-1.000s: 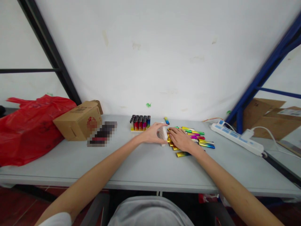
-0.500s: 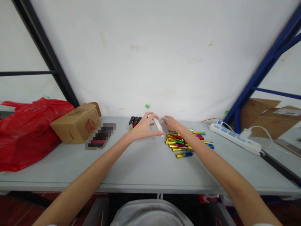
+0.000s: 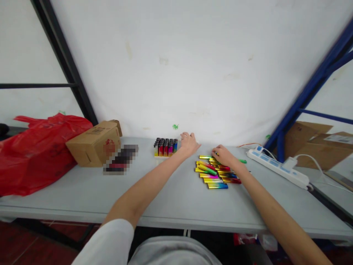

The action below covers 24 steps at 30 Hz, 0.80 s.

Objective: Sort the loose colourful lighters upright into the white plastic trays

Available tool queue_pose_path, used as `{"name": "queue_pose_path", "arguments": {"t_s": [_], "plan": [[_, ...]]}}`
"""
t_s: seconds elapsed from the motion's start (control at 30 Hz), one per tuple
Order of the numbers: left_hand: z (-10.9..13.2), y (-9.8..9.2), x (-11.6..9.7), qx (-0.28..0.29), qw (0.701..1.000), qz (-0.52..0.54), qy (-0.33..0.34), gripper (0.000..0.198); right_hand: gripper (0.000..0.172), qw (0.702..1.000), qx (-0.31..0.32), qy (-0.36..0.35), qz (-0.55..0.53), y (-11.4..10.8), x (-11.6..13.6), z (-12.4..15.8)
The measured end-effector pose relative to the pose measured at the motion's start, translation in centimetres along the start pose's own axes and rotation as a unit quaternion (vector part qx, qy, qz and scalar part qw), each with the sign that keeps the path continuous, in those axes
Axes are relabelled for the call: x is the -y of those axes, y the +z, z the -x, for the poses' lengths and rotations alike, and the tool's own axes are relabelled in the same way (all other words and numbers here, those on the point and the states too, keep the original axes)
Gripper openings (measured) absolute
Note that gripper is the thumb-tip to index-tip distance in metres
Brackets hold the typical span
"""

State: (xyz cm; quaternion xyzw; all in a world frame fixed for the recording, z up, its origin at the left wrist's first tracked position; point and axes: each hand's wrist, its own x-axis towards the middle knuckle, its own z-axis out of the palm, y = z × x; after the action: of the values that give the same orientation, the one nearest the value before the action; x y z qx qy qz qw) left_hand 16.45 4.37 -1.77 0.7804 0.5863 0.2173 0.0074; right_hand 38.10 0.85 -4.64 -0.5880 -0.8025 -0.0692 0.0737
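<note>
My left hand [image 3: 189, 144] is near the wall at the back of the table, just right of a block of upright lighters [image 3: 166, 148] in rows. Its fingers and thumb are spread, and nothing shows in them. The white slab-like piece it held earlier cannot be made out now. My right hand [image 3: 223, 156] is over the back of a loose pile of shiny multicoloured lighters [image 3: 209, 176], lying flat. Its fingers are curled and pinched on a lighter [image 3: 216, 153], of which only a small end shows.
A red plastic bag [image 3: 41, 154] and a cardboard box [image 3: 93, 143] stand at the left, with a blurred dark flat object [image 3: 121, 158] beside them. At the right lie a white power strip [image 3: 278, 169] with cables and an open carton [image 3: 309, 143]. A wall closes off the back.
My left hand has moved right and away from the white piece's earlier spot, uncovering the upright lighters. My right hand has shifted right and down onto the pile. The view has turned slightly.
</note>
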Motion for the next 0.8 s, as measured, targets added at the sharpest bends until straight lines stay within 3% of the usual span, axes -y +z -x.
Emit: {"name": "queue_pose_path", "arguments": {"t_s": [0.1, 0.2, 0.3, 0.4, 0.53, 0.6, 0.7, 0.8], "plan": [[0.1, 1.8, -0.3, 0.011, 1.000, 0.002, -0.015, 0.078, 0.034, 1.000, 0.006, 0.007, 0.000, -0.1, -0.5, 0.6], [1.0, 2.2, -0.1, 0.032, 0.999, 0.003, -0.003, 0.075, 0.039, 1.000, 0.027, 0.009, 0.010, -0.5, -0.4, 0.8], [2.3, 0.8, 0.4, 0.038, 0.998, 0.004, 0.040, 0.056, 0.037, 1.000, 0.007, 0.020, 0.002, -1.2, 0.3, 0.5], [4.1, -2.3, 1.6, 0.027, 0.996, 0.003, 0.086, 0.040, 0.035, 0.998, -0.056, 0.016, -0.036, -2.4, 2.2, -0.8], [8.1, -6.9, 4.6, -0.050, 0.990, -0.013, 0.133, 0.031, 0.036, 0.982, -0.133, -0.052, -0.124, -4.7, 7.5, -4.2], [10.6, -8.6, 6.7, -0.111, 0.986, 0.002, 0.128, 0.026, 0.038, 0.973, -0.134, -0.102, -0.158, -5.6, 11.0, -6.2], [13.9, -9.5, 10.1, -0.150, 0.985, 0.020, 0.085, 0.022, 0.063, 0.973, -0.107, -0.139, -0.150, -6.0, 16.2, -8.9], [15.4, -8.5, 13.6, -0.131, 0.991, 0.003, 0.021, 0.026, 0.083, 0.980, -0.049, -0.156, -0.113, -5.3, 20.0, -10.3]]}}
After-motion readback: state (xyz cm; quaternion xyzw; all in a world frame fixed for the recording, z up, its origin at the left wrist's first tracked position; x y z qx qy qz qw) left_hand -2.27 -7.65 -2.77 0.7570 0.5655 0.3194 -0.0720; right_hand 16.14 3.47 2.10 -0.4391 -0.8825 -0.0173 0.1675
